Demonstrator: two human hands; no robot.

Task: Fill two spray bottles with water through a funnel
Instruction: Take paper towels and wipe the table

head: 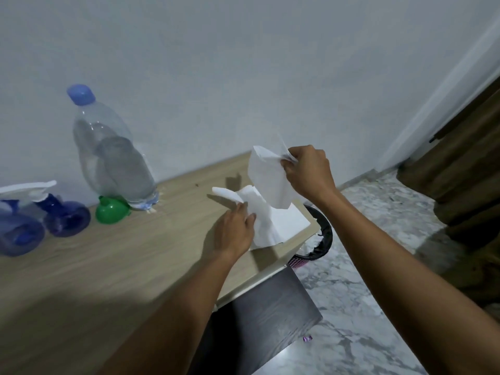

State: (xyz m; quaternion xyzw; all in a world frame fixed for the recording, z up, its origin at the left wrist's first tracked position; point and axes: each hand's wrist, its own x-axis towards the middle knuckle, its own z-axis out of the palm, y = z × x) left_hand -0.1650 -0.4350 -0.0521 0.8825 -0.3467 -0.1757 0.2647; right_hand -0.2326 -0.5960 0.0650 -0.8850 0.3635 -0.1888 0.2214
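Note:
Two blue spray bottles stand at the table's far left, one (19, 228) with a white trigger head and a second (66, 216) just right of it. A green funnel (112, 211) lies beside them, touching a large clear water bottle (116, 158) with a blue cap. At the table's right corner sits a white tissue pack (293, 221). My left hand (236, 231) presses on the tissues sticking out of the pack. My right hand (308, 170) pinches a white tissue sheet (266, 177) lifted above the pack.
The wooden table (121, 266) runs along a pale wall. Below its right corner stands a black-lined waste bin (323, 239) on a marble floor. A dark panel (265, 315) hangs under the table edge. Brown curtains (460, 185) fill the right side.

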